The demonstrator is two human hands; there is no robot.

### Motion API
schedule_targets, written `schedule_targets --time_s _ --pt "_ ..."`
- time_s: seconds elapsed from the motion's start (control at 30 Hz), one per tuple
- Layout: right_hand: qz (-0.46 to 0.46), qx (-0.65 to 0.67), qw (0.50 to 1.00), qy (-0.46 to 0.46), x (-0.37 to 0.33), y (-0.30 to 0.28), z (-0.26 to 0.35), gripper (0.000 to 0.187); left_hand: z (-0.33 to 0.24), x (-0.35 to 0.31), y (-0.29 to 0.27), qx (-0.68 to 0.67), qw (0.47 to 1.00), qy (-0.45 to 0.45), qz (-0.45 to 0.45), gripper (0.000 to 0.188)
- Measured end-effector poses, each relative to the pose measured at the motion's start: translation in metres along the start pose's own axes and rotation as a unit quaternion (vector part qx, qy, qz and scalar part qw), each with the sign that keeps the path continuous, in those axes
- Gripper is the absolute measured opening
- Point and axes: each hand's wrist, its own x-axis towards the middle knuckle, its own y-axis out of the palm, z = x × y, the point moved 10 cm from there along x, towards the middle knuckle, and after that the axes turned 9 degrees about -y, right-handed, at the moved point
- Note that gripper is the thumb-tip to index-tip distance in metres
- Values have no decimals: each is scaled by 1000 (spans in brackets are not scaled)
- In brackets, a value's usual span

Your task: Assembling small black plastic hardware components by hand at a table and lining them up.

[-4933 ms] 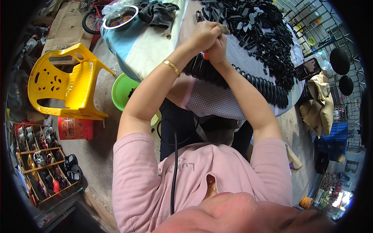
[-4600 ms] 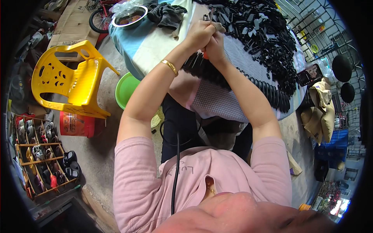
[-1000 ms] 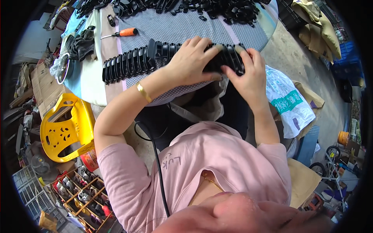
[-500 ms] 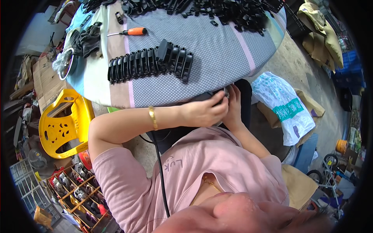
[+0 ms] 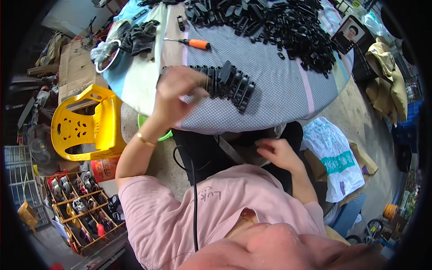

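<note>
My left hand (image 5: 180,95), a gold bracelet at its wrist, is over the left end of a row of black plastic clip-like parts (image 5: 241,93) on the table. Motion smears its fingers, so any hold is unclear. One more dark flat piece (image 5: 227,72) lies raised on top of the row. Below the table's near edge, my right hand (image 5: 282,155) is above my lap, thumb and fingers apart, and nothing shows between them. A pale strip-like thing (image 5: 231,152) lies near my lap; its kind is unclear.
Farther back on the cloth-covered table (image 5: 274,108) lie a large heap of black parts (image 5: 292,33), an orange-handled screwdriver (image 5: 198,43) and dark gloves (image 5: 138,38). A yellow chair (image 5: 105,123) stands left. A white plastic bag (image 5: 335,157) lies right. A black cable (image 5: 195,202) crosses my front.
My hands were together at the table's near edge around something dark. My left hand has moved away to the row; my right stays over my lap, its fingers now apart. The view has shifted.
</note>
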Motion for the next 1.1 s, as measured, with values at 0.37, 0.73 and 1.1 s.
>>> schedule_targets --time_s 0.37,0.73,1.1 --pt "-172 -312 887 -294 146 -53 129 58 112 -29 21 -22 957 -281 65 52" --pt "-244 -224 918 -216 56 -54 119 56 49 9 82 -177 954 -172 169 38" --pt "-363 -237 860 -270 -36 -23 81 61 -49 18 102 -182 967 0 176 34"
